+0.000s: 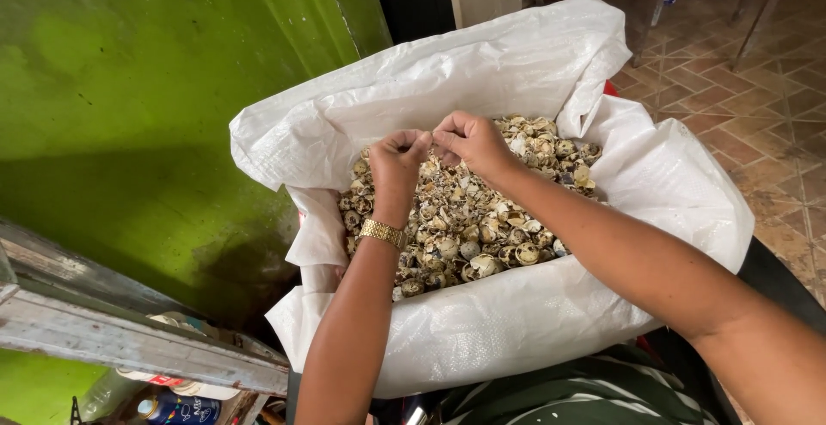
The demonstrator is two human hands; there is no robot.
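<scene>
While both hands meet over the white woven sack (516, 322), left hand (397, 160) and right hand (471, 141) are each curled shut, fingertips pinched together on something small and hidden, directly above the broken speckled shells (465, 227) filling it.

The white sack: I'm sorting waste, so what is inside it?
The white sack holds a heap of broken speckled eggshells. Both hands, left hand and right hand, pinch together above the heap. Anything deeper under the top shells is covered.
</scene>
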